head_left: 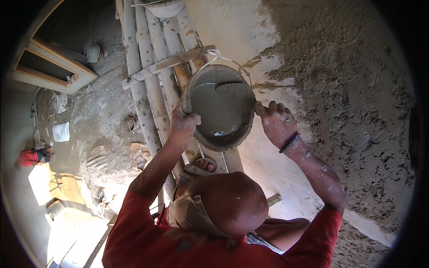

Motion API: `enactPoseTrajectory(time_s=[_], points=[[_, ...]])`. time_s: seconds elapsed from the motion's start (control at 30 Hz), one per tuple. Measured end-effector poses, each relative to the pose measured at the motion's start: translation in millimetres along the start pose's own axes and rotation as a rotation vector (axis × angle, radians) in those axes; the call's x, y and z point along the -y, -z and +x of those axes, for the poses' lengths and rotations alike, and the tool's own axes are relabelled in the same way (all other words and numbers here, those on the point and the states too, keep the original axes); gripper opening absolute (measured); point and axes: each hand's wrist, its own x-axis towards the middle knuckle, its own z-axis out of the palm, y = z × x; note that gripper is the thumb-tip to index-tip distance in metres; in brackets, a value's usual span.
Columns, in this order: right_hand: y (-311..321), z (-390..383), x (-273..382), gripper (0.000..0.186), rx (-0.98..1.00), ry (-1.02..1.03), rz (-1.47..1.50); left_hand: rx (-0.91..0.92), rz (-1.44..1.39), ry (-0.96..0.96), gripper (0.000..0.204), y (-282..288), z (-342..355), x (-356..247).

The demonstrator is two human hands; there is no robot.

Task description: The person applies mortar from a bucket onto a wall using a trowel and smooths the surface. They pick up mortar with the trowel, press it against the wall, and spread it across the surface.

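Observation:
Between my hands is a round bucket (229, 146), its rim and walls caked with grey. Wet grey mortar (214, 107) lies inside, with a darker mound near the far side. A thin rope handle (232, 59) hangs loose over the far rim. My left hand (184, 123) is closed on the bucket's left rim, thumb on the inner side. At the right rim, my right hand (278, 123) has its fingers curled, with the finger end nearest the bucket touching the edge. Splashes of mortar mark both forearms.
Below runs a scaffold of long poles (147, 73) with a wooden crosspiece (165, 66). A pale basin (166, 9) sits at its far end. On the right rises a wall (353, 94), partly rough plastered. Far below left are a wooden frame (53, 67) and a person in red (29, 157).

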Motion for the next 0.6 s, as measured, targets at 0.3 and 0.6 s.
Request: enactPoseTrajectory(time_s=[0.3, 0.6], points=[[-64.7, 44.7, 37.4, 0.044, 0.195, 0.01, 0.802, -0.005, -0.053, -0.141, 0.065, 9.8, 22.9, -18.9], [-21.4, 46.0, 6.9, 0.045, 0.017, 0.008, 0.875, -0.164, -0.068, -0.065, 0.051, 27.5, 41.4, -4.4]])
